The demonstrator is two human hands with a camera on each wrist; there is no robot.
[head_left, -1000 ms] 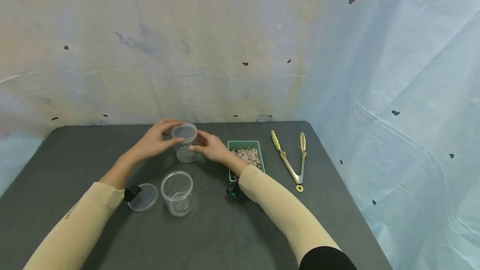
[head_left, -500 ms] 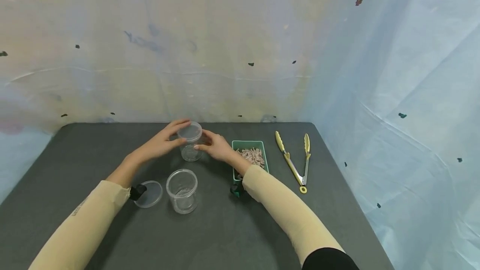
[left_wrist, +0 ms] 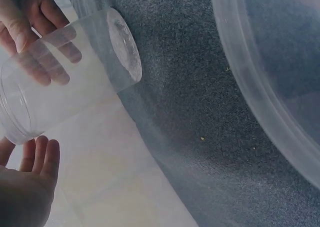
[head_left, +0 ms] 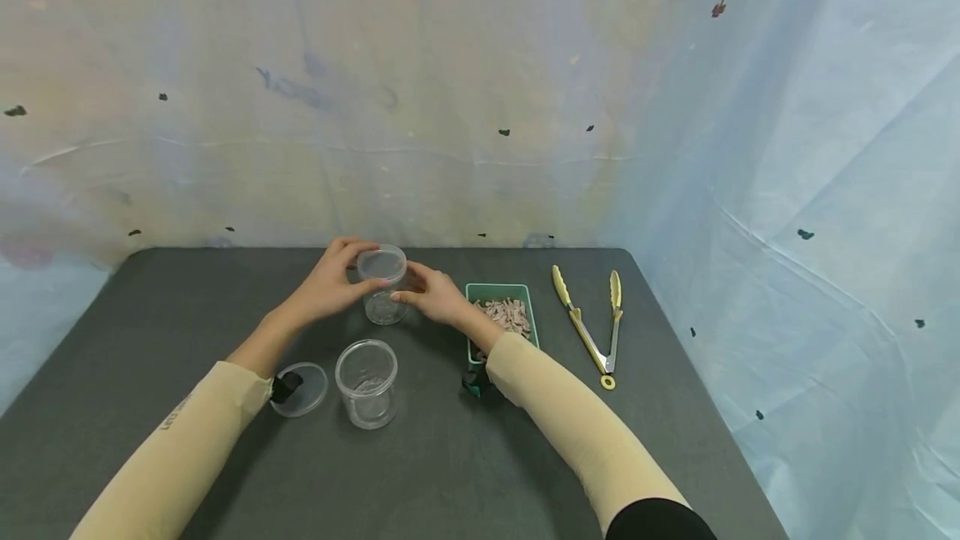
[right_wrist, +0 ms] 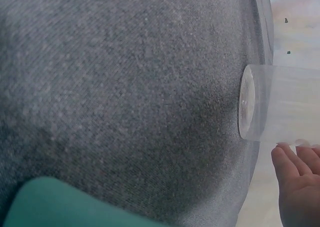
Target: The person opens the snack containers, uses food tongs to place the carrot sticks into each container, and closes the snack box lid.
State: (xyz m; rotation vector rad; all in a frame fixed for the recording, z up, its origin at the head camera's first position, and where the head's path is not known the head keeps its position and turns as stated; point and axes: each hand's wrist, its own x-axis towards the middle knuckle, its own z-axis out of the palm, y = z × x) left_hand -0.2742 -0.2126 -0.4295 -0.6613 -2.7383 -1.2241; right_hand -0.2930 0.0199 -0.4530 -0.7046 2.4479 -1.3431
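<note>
A clear plastic jar [head_left: 385,305] stands upright near the table's back edge, its top looking capped with a translucent lid [head_left: 382,262]. My left hand [head_left: 330,279] grips round that top from the left, thumb across the near side of the rim. Lower on the jar, my right hand [head_left: 438,298] holds its right side between thumb and fingers. The left wrist view has the jar [left_wrist: 75,94] between both hands, its base against the dark cloth. In the right wrist view, the fingertips of my right hand [right_wrist: 300,182] lie right at the jar wall.
A second clear jar [head_left: 367,407], open at the top, stands nearer me. Left of it a loose translucent lid [head_left: 309,394] lies partly under my left wrist. A green tray [head_left: 497,285] of pinkish-brown pieces and yellow-tipped tongs [head_left: 592,348] lie at the right.
The view has shifted slightly, moving the table and everything on it a little right in the picture. Both hands keep their hold on the far jar; the left thumb now reaches further across its rim.
</note>
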